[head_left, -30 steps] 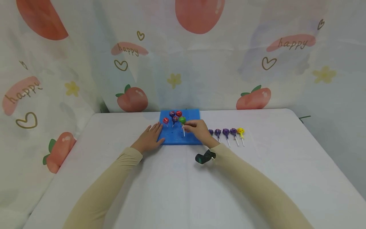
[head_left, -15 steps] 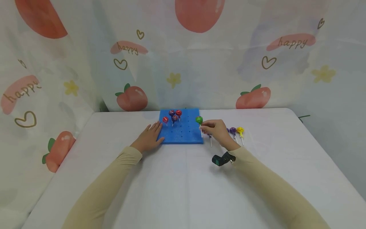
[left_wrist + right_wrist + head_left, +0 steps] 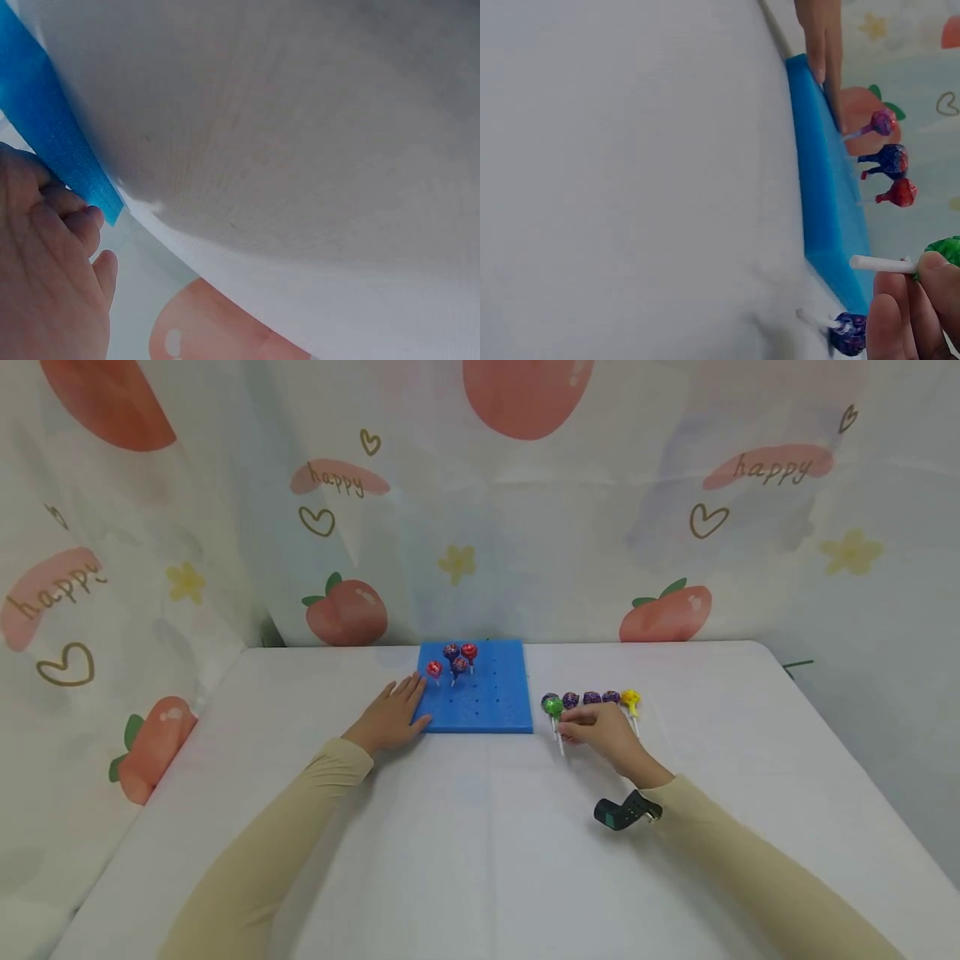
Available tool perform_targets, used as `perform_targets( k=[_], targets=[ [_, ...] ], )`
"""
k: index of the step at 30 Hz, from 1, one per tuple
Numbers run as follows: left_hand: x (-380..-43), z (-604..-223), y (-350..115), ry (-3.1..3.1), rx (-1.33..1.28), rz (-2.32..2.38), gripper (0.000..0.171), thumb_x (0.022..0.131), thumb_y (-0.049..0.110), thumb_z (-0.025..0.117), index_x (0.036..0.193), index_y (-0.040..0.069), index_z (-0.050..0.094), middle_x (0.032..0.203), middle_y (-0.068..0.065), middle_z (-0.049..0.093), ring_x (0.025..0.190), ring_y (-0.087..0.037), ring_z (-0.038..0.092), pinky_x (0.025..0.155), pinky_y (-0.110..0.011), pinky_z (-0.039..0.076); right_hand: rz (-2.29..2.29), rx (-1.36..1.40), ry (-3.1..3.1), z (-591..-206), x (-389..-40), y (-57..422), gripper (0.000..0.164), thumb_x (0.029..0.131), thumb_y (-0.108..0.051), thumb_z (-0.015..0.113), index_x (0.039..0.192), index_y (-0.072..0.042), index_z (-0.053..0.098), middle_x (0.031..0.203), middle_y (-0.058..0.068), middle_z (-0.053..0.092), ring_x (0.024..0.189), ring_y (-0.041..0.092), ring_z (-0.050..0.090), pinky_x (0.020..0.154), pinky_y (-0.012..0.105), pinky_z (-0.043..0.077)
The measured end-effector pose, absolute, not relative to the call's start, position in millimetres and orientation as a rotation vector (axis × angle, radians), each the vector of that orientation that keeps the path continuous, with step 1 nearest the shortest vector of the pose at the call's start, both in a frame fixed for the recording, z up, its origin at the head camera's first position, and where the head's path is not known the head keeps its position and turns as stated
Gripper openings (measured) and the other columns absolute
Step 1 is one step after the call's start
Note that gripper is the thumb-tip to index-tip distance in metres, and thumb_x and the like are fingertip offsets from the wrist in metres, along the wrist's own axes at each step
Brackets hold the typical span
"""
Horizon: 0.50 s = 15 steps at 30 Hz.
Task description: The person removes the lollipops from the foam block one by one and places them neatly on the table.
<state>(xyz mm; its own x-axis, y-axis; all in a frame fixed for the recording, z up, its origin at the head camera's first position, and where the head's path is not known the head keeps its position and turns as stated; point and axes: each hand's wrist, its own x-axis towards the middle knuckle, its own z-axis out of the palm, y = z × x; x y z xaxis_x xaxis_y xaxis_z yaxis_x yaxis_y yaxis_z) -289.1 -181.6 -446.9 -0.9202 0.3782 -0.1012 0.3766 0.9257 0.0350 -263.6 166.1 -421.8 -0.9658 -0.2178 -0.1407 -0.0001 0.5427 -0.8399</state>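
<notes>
My right hand (image 3: 600,731) pinches the stick of a green lollipop (image 3: 553,707) between thumb and fingers, above the table just right of the blue foam board (image 3: 495,714). In the right wrist view the white stick (image 3: 881,264) juts out from the fingertips. My left hand (image 3: 390,714) rests with spread fingers on the board's left edge. Two red lollipops (image 3: 434,669) and two dark purple ones (image 3: 459,667) stand upright in the board's back left part. Small holes dot the rest of its top.
Right of the board lies a row of purple lollipops (image 3: 592,698), ending in a yellow lollipop (image 3: 631,700). A black device (image 3: 627,811) is worn at the right wrist. A printed curtain (image 3: 540,543) hangs behind the white table (image 3: 450,835).
My right hand has carried the green lollipop from over the board rightward and toward me, to the left end of the row. My left hand has stayed on the board's edge.
</notes>
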Motion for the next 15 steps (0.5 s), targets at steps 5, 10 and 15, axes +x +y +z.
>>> perform_targets(
  k=[5,10,15],
  targets=[
    [-289.8,-447.0,-182.2,2.983,0.594,0.024,0.071,0.098,0.042,0.038,0.149,-0.002,0.016,0.157,-0.020,0.015,0.145,-0.034,0.017,0.119,-0.049,0.013,-1.358,-0.205,2.513,-435.5,-251.2,175.1,0.025,0.086,-0.013,0.067,0.104,0.005,0.068,0.091,0.014,0.072,0.070,0.005,0.064,0.068,0.020,0.054],
    [-290.9,-449.7,-182.9,2.992,0.605,0.006,0.072,0.097,0.043,0.037,0.148,-0.003,0.016,0.156,-0.021,0.016,0.145,-0.034,0.017,0.118,-0.050,0.014,-1.347,-0.177,2.451,-442.9,-241.5,180.1,0.025,0.087,-0.011,0.066,0.103,0.007,0.067,0.084,0.011,0.073,0.066,0.006,0.065,0.066,0.022,0.055],
    [-291.0,-450.8,-182.6,2.992,0.599,0.014,0.072,0.097,0.043,0.037,0.149,-0.002,0.016,0.156,-0.020,0.016,0.145,-0.034,0.017,0.119,-0.049,0.014,-1.351,-0.149,2.422,-445.7,-237.5,180.9,0.024,0.086,-0.009,0.066,0.102,0.009,0.067,0.084,0.014,0.073,0.062,0.006,0.066,0.064,0.024,0.056]
  ],
)
